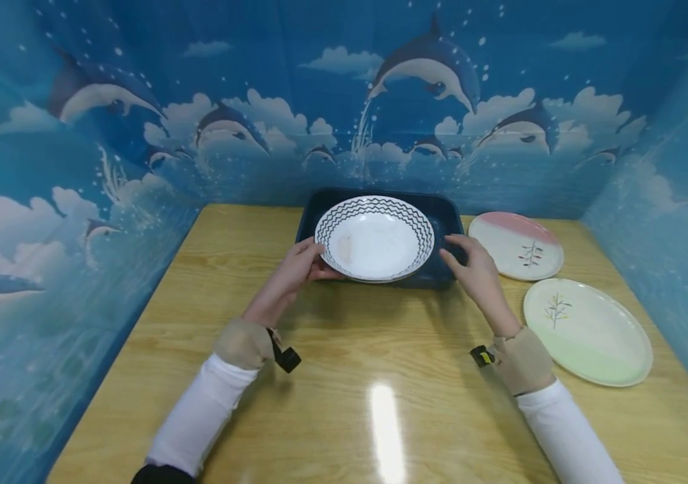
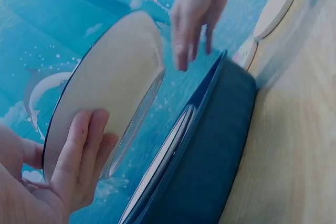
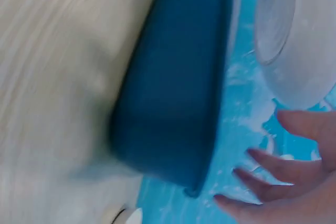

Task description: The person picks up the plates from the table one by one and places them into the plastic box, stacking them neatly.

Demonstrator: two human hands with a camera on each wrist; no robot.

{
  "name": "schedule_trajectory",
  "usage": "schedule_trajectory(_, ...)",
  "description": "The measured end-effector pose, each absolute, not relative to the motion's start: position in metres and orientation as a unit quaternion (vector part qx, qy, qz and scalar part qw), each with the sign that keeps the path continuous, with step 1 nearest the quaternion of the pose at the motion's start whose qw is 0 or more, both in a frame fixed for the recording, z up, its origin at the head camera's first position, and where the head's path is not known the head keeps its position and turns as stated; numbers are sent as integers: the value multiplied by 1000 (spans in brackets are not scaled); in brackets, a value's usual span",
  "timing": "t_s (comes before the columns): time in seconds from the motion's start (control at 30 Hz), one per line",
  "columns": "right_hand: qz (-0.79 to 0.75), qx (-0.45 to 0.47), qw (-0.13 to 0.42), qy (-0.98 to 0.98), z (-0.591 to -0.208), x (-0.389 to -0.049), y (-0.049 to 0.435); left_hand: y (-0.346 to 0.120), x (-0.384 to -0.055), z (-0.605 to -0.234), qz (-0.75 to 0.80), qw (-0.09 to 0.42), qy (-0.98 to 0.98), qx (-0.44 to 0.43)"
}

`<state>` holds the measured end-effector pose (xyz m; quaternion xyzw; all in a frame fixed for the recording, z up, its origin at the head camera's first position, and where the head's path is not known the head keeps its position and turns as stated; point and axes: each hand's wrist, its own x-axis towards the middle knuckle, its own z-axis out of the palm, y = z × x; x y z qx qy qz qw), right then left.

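My left hand (image 1: 306, 262) grips the left rim of a white dish (image 1: 374, 243) with black zigzag lines round its border, thumb on top and fingers spread under its base. The dish (image 2: 113, 72) is held above a dark blue basin (image 1: 448, 222), as the left wrist view shows. Inside the basin, the edge of another plate (image 2: 163, 163) shows. My right hand (image 1: 474, 269) hovers beside the dish's right edge, over the basin's right end, its fingers loosely bent and apart from the dish. In the right wrist view its fingers (image 3: 283, 171) are spread with nothing between them.
A pink-and-white plate (image 1: 516, 245) with a twig design lies right of the basin. Nearer to me is a larger oval plate (image 1: 598, 336), cream and green. The wooden table (image 1: 344, 376) backs onto a blue dolphin-print curtain (image 1: 295, 81).
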<state>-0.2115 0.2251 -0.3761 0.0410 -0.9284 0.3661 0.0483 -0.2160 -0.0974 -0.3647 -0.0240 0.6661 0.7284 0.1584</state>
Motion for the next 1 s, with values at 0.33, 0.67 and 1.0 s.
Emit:
schedule_trajectory(0.33, 358, 9, -55, -932, -400, -222, 243, -88, -245, -368, 738, 128, 659, -64)
schedule_trajectory(0.67, 390, -3, -50, -919, -412, -221, 246, -87, -257, -381, 713, 131, 683, -88)
schedule_trajectory(1.0, 402, -9, -39, -915, -415, -220, 247, -90, -262, -384, 713, 145, 682, -76)
